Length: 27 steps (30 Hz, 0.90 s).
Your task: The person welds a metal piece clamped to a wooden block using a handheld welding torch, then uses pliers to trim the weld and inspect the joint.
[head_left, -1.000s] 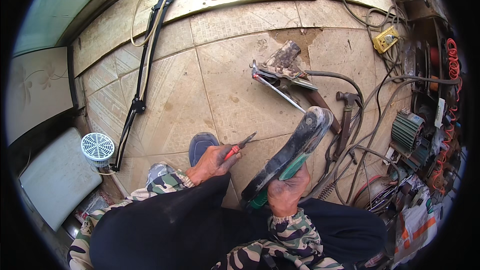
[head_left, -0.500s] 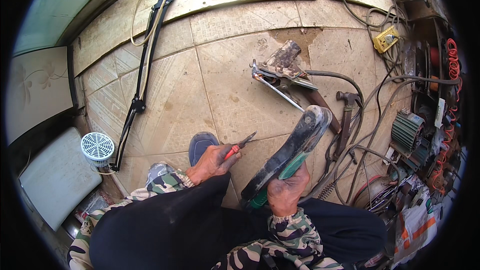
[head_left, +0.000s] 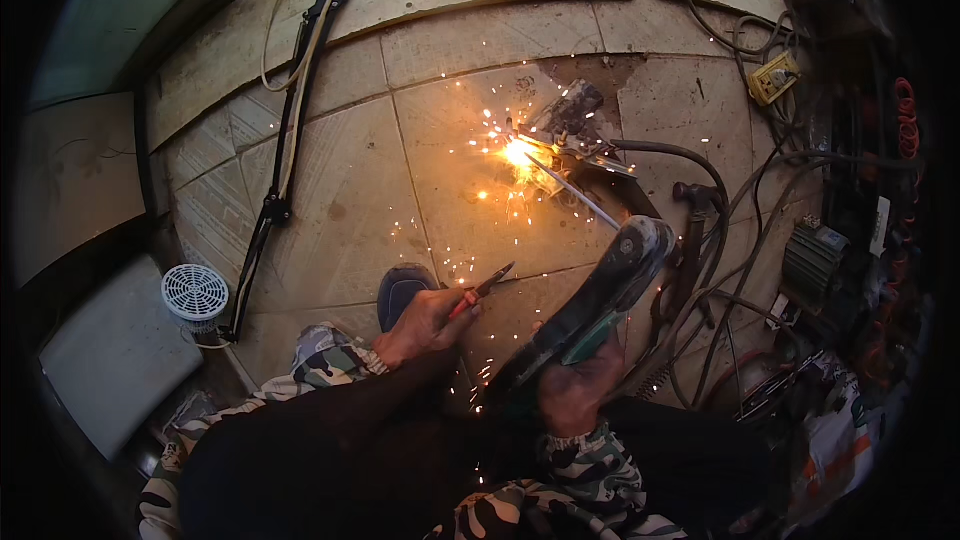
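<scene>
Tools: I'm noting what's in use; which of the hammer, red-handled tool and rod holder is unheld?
The hammer, on the floor at right; the left hand holds the red-handled tool, the right hand the rod holder.

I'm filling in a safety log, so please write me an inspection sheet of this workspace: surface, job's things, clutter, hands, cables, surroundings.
Surface: tiled floor, with a broken brown patch.
Job's things: thin rod in a black-and-green holder; sparks at its far end, by the metal piece; glare hides the contact.
Clutter: hammer, black jointed arm, white slotted round item.
Hands: bare; left hand grips a red-handled pointed tool, right hand the holder.
Cables: dark cables tangled on the right; yellow socket box among them.
Surroundings: pale flat panel at left, finned motor at right; edges dark.
</scene>
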{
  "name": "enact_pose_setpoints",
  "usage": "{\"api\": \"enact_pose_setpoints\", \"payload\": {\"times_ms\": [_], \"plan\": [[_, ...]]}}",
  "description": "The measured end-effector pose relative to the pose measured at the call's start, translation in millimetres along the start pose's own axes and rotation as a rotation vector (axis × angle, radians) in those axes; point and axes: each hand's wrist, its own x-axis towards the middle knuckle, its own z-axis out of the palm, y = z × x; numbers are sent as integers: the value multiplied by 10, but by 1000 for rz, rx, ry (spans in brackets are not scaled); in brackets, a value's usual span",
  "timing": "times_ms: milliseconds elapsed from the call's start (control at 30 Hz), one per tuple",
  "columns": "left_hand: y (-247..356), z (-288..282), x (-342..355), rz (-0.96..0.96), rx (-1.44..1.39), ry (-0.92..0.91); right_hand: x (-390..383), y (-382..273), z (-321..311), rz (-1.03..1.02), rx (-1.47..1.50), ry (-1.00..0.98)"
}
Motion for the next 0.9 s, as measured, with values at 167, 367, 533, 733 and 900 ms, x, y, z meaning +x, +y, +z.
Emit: {"api": "enact_pose_setpoints", "payload": {"times_ms": [167, 367, 533, 733, 900], "plan": [[-53, 33, -6, 3, 12, 59, -28, -62, 18, 13, 76, 79], [-9, 33, -5, -4, 12, 59, -6, -116, 42, 77, 100, 83], [-17, 33, -13, -23, 56, 51, -12, 34, -28, 38, 27, 46], [-71, 52, -24, 7, 58, 67, -41, 59, -42, 76, 108, 1], [-74, 49, -20, 0, 59, 64, -38, 100, -39, 112, 58, 8]]}}
